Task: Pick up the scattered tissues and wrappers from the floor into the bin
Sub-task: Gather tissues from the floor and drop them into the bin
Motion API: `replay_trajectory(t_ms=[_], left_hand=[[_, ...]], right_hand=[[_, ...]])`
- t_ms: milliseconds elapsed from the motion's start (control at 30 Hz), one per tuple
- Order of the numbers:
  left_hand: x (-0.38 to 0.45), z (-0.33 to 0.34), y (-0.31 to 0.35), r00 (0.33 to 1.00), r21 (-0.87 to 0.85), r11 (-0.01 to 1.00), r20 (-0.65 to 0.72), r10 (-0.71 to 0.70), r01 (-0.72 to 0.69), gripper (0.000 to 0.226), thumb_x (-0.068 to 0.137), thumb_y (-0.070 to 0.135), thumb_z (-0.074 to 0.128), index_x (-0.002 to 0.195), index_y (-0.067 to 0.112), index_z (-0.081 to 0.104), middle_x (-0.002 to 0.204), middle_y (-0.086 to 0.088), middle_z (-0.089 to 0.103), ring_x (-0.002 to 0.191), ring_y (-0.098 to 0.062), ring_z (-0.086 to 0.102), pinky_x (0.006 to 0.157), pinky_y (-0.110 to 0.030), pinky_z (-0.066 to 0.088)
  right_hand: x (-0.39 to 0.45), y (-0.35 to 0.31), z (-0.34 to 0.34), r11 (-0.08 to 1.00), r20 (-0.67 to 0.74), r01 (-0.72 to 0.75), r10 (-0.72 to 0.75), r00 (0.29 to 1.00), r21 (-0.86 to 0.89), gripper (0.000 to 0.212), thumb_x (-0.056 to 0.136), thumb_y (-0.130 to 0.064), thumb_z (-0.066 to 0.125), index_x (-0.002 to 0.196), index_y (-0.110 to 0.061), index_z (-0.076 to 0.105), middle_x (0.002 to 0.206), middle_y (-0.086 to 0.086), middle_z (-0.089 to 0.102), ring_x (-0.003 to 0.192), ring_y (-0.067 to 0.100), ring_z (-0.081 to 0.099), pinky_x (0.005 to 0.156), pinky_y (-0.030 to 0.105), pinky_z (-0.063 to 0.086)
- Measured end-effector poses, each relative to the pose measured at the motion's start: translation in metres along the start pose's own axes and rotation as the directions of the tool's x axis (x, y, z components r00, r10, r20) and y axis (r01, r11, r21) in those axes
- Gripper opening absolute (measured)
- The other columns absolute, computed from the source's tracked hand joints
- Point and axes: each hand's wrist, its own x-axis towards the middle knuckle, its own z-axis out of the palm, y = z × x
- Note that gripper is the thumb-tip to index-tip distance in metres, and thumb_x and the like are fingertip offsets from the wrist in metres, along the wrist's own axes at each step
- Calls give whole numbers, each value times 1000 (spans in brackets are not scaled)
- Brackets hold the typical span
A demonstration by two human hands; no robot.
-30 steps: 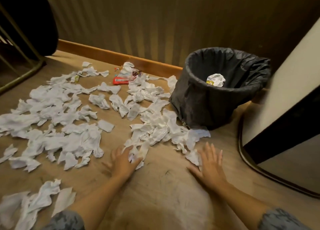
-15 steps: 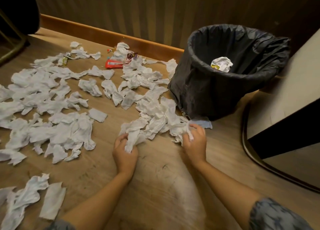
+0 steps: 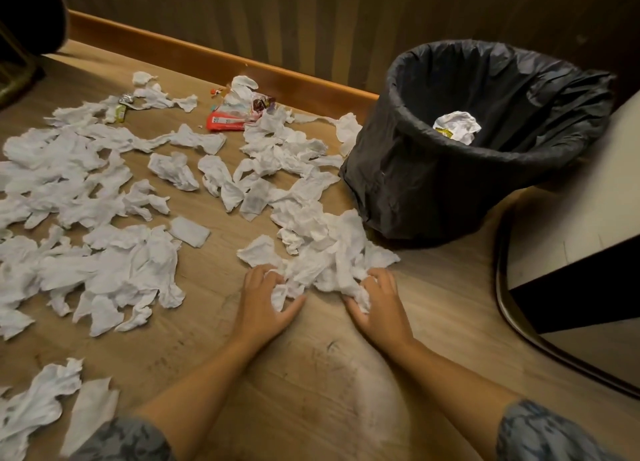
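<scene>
Crumpled white tissues lie all over the wooden floor. One heap of tissues (image 3: 322, 249) sits just in front of the bin (image 3: 433, 186), a round bin lined with a black bag that holds one crumpled white wad (image 3: 457, 126). My left hand (image 3: 265, 304) is closed on tissues at the heap's near left edge. My right hand (image 3: 375, 299) grips tissues at the heap's near right edge. A red wrapper (image 3: 225, 122) and other small wrappers (image 3: 263, 102) lie near the skirting board.
A larger spread of tissues (image 3: 86, 200) covers the floor to the left, with more tissues (image 3: 45, 408) at the near left. A pale cabinet with a curved dark base rail (image 3: 502, 287) stands at the right. A dark chair leg (image 3: 20, 76) is at the far left.
Both hands went from flat and open on the floor to closed on tissues, and have drawn the heap together between them. The view has shifted closer to the bin.
</scene>
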Motion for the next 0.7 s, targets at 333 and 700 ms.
replay_trajectory(t_ms=[333,700], left_hand=[[-56,-16,-6,993,-121,989,-71,-90,81,39,71,3,68,108,12,60,100,-4,59,91,-20,58,79,-18,44],[-29,-60,20,903,-279,915,-236,-359,291,17,71,10,51,67,15,67,68,-1,64,67,-22,59,62,-29,43]], right_hand=[[-42,-12,-10,963,-57,166,-157,986,212,29,75,-5,65,102,-12,59,103,-6,48,93,8,49,82,14,40],[-9,-12,-76,936,-268,-143,235,934,321,18,84,-8,55,69,-16,59,70,0,54,63,9,51,53,23,37]])
